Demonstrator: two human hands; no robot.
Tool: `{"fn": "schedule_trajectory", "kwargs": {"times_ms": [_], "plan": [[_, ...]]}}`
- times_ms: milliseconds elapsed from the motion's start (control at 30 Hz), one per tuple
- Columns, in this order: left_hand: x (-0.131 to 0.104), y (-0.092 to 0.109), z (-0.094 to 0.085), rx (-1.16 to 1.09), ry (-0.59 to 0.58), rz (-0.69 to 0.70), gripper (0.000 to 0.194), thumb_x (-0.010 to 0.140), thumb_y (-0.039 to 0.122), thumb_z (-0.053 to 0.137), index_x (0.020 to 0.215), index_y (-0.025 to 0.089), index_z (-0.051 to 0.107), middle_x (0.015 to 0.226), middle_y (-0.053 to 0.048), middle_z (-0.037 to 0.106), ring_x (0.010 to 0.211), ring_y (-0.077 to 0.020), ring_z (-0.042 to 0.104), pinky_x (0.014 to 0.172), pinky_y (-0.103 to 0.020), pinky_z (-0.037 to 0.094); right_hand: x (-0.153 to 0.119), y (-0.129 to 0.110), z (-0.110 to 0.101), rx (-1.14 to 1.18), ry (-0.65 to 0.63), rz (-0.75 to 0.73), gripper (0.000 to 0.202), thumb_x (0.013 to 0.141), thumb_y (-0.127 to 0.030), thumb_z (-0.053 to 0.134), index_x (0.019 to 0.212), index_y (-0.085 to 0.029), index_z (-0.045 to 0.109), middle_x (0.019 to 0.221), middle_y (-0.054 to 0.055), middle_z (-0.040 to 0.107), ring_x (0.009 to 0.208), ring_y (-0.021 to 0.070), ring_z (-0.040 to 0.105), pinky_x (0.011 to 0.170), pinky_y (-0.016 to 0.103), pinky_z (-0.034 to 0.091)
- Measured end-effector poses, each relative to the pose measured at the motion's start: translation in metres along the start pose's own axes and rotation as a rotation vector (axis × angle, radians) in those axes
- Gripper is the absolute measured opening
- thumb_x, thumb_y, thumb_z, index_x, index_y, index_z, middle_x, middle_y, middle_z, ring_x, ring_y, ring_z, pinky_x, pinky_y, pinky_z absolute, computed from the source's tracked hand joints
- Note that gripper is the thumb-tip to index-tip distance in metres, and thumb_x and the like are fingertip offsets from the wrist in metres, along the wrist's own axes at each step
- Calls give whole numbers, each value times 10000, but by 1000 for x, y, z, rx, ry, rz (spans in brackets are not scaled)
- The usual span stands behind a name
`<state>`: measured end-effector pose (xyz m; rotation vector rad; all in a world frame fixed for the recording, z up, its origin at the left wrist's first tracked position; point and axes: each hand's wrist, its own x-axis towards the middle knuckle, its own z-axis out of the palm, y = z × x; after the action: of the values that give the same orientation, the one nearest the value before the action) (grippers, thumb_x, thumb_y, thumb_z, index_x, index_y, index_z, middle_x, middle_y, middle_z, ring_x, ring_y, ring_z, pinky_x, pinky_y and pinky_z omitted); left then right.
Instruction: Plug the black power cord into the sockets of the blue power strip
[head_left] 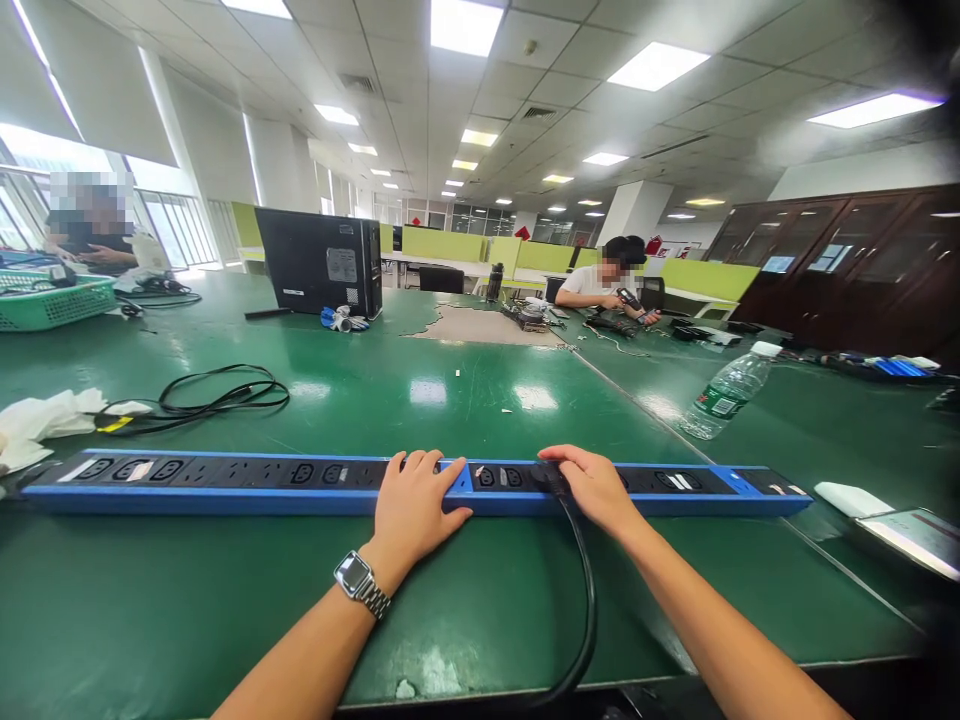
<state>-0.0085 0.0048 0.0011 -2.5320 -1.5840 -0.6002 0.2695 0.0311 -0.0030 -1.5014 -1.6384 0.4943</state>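
Power strip [510,504] lay on the surface [225,600] directly ahead, its long axis running left to right beneath both hands. The right hand [589,485], closed around a black plug [553,480], was the one nearer the strip's right end; plug seating depth could not be determined. The left hand [421,500], partly open with thumb apart from fingers, rested across the strip near mid-length. The black cable [589,590] curved from the plug toward the near edge.

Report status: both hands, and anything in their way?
Left hand resting on long blue-and-black power strip. Right hand gripping black plug against strip; seating hidden. Clear plastic bottle beyond strip, apart from both hands.
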Motion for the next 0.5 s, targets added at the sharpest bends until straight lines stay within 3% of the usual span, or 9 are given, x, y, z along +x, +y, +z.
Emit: {"fn": "schedule_trajectory", "kwargs": {"times_ms": [133,267,400,500], "plan": [[0,0,-1,-2,-2,-3,587,787,500,705,1325,305,573,1272,-87,625,1189,-294,538,1074,-512,340,-11,8,-7,-163,-111,-261,403,757,-255,456,1065,-211,711,1134,66,720,1077,246,651,989,424,481],[-1,0,-1,4,3,-1,586,787,504,699,1324,306,572,1273,-88,624,1186,-293,538,1072,-506,339,-16,5,-7,-296,-169,-346,435,807,-381,561,1193,-200,648,1225,103,673,1126,265,624,989,435,482],[-2,-1,1,7,22,-2,591,778,501,707,1322,313,569,1284,-85,618,1192,-292,534,1072,-503,337,-19,-4,7,-474,-54,-325,579,777,-583,635,1190,-178,639,1189,129,683,1098,296,623,976,454,468],[-2,-1,3,12,31,4,598,775,511,705,1324,321,566,1279,-84,621,1195,-294,533,1070,-501,341,-19,-10,21,-579,76,-240,507,847,-596,553,1122,-186,671,1119,114,712,1054,285,637,963,438,448]]}}
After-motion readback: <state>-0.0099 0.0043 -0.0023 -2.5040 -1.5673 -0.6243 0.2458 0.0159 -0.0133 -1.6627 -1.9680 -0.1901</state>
